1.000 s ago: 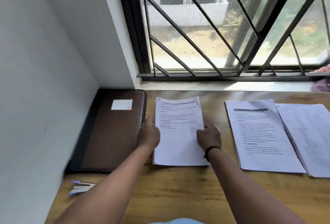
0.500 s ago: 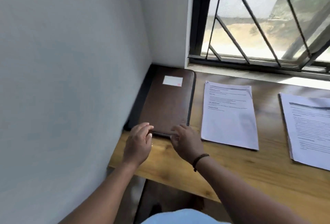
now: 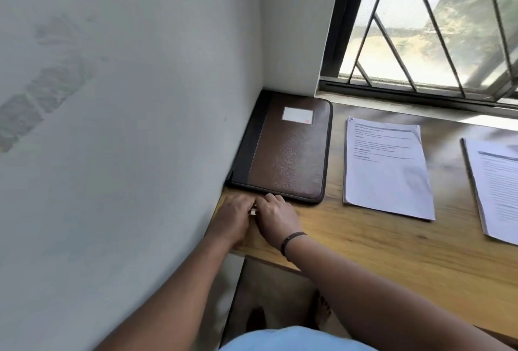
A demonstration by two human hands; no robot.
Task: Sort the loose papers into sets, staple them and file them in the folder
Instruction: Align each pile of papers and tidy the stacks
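Left hand and right hand are curling together over a small, mostly hidden object on the worktop | folder is lying closed, label unreadable | papers text too blurred

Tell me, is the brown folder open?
No, the brown folder lies shut and flat on the wooden table, with its white label facing up.

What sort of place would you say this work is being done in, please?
Probably a home or small office desk in a corner: a wooden desk against a plain wall, a barred window, a brown folder and printed papers.
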